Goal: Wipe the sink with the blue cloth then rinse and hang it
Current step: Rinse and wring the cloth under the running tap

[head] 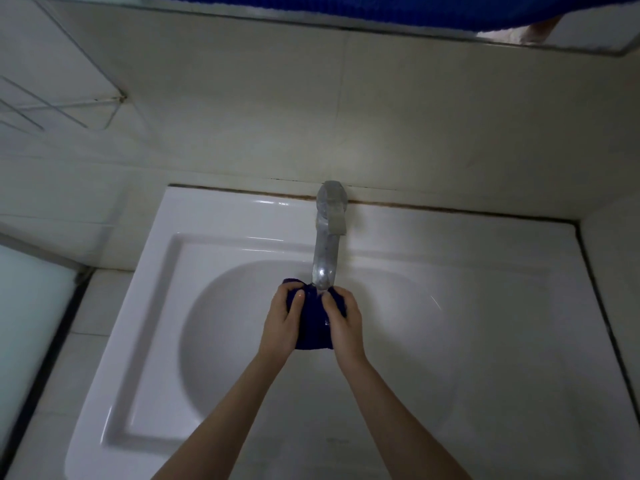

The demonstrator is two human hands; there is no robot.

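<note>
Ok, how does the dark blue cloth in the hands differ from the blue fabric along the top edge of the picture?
The dark blue cloth looks near navy; the blue fabric along the top edge is brighter. The cloth is bunched, gripped by the left hand and right hand under the metal tap; the fabric stretches wide across the frame. Both are blue textile.

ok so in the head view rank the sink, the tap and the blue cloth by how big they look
1. sink: by far the largest.
2 and 3. tap and blue cloth: these look about alike. The cloth is bunched up and partly covered by the left hand and right hand, so I won't rank them.
</note>
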